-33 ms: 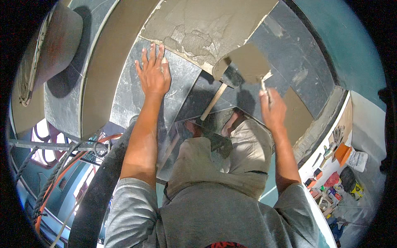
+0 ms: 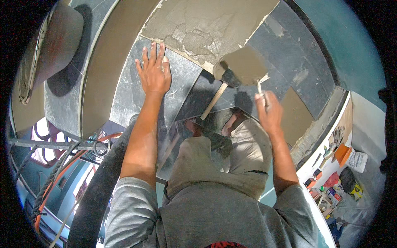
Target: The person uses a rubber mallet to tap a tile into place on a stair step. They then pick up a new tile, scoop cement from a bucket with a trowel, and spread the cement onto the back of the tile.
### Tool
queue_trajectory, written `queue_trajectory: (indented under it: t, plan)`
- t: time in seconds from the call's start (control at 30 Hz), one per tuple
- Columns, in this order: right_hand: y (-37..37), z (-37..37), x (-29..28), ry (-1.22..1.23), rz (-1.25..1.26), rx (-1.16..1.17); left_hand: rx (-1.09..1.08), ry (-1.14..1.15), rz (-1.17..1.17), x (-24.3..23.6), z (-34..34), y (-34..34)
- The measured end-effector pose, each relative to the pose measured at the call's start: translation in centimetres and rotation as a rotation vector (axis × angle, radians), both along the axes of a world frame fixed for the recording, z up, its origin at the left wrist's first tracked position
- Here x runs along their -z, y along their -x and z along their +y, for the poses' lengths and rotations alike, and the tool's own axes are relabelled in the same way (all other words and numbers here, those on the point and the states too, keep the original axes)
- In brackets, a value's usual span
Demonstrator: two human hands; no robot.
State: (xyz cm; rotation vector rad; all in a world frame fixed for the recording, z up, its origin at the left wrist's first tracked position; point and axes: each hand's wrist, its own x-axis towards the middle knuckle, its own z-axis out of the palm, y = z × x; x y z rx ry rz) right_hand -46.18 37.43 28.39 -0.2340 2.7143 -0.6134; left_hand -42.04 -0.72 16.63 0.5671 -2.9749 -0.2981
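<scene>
My left hand [image 2: 155, 74] lies with its fingers spread on a dark grey stone tile [image 2: 180, 76], fingertips at the tile's far edge. Beyond that edge spreads a bed of grey mortar [image 2: 202, 20], smooth at the back and rough along its near border. In my right hand [image 2: 269, 110] is the handle of a trowel. Its broad blade [image 2: 248, 64], coated in mortar, hangs over the near edge of the bed and partly hides the head of a mallet [image 2: 215, 99]. The mallet rests on dark tiles, its wooden handle toward my knees.
Dark tiles [image 2: 285, 45] run along the right, with a loose-looking brown piece [image 2: 297, 115] nearby. Curved steps [image 2: 111, 53] rise on the left, beside ropes [image 2: 53, 173] and a metal bar [image 2: 53, 144]. Tools and bags [image 2: 347, 177] lie far below right.
My right hand has shifted slightly left, carrying the trowel; its blade now covers more of the mallet head. My left hand stays in place.
</scene>
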Motion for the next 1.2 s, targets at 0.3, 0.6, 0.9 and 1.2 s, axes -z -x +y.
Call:
queue_trajectory:
  t: [0.3,0.6,0.9,1.2]
  plan:
    - [-1.4,-2.6,1.1,-0.023,0.176,-0.092,-0.008,0.042,0.008,0.7,-0.2,0.5]
    - [-1.4,-0.6,-1.5,-0.193,0.112,-0.214,0.000,0.019,0.093,0.7,-0.2,0.4]
    - [-0.1,0.6,-2.3,0.015,0.227,0.027,-0.017,0.035,0.012,0.8,-0.3,0.3]
    - [2.8,-1.7,10.4,0.296,0.506,0.135,-0.025,0.046,-0.018,0.4,-0.2,0.5]
